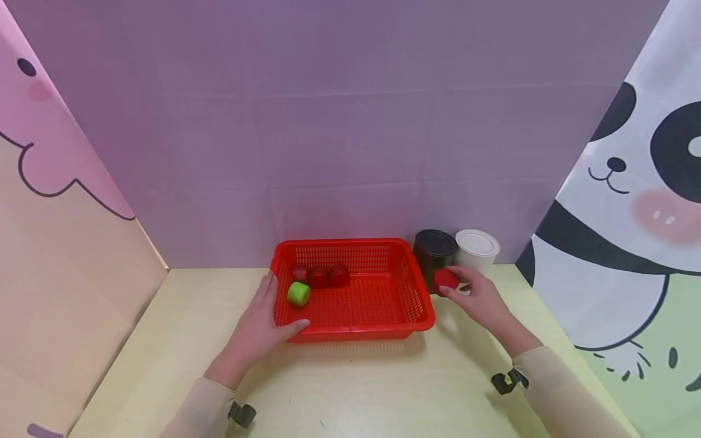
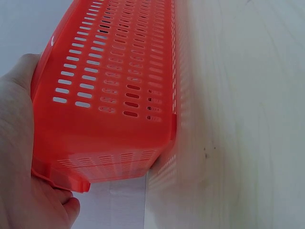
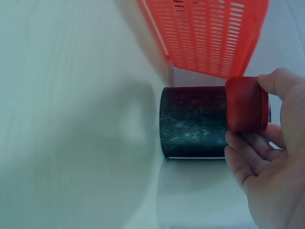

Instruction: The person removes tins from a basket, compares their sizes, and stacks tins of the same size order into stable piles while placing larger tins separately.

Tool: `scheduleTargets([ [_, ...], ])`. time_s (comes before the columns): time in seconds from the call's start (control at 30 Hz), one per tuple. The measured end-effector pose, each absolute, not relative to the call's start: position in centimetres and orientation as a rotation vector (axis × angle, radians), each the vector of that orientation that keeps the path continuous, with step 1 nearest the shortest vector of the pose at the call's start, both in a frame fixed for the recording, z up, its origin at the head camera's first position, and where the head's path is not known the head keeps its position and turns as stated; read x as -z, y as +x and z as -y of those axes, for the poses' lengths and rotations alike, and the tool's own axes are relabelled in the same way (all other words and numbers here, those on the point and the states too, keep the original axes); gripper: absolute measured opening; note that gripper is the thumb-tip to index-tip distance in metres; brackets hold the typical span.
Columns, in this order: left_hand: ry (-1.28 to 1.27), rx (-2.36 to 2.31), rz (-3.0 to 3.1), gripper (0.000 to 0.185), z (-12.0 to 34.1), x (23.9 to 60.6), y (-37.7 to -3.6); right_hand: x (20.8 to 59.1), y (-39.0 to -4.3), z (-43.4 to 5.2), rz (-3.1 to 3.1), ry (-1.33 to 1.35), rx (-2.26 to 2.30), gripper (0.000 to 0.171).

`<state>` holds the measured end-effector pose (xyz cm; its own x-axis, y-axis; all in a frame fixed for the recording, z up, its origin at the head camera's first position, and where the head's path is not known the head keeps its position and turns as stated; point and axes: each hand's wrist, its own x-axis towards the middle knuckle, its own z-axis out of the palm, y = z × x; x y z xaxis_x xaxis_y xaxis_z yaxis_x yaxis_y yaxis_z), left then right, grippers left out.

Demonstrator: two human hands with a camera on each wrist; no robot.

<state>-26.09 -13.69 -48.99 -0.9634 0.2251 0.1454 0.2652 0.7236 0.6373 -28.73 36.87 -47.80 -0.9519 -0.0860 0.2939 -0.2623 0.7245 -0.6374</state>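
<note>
A red plastic basket (image 1: 350,329) with slotted walls stands on the table. My left hand (image 1: 261,325) rests at its front left corner, thumb along the front rim and fingers straight along the left side. My right hand (image 1: 475,297) pinches a small red round container (image 3: 245,105) between thumb and fingers. In the right wrist view it overlaps the upper end of a black can (image 3: 193,121). Inside the basket, three dark red cylinders (image 1: 319,277) sit in a row at the back left, and a green cylinder (image 1: 298,294) lies tilted in front of them.
A white can (image 1: 477,244) stands right beside the black one, both to the right of the basket. Behind is a purple backdrop (image 1: 339,134), with a panda-print panel (image 1: 608,243) on the right. Pale wooden table (image 1: 350,389) extends in front.
</note>
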Motion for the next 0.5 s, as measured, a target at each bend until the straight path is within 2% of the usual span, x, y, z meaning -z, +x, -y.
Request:
scheduleTargets([
  [0.5,-0.388,1.061,2.879,0.131,13.6,49.2,-26.3,49.8,-29.2,-37.2,2.734,0.188,-1.031,0.051],
])
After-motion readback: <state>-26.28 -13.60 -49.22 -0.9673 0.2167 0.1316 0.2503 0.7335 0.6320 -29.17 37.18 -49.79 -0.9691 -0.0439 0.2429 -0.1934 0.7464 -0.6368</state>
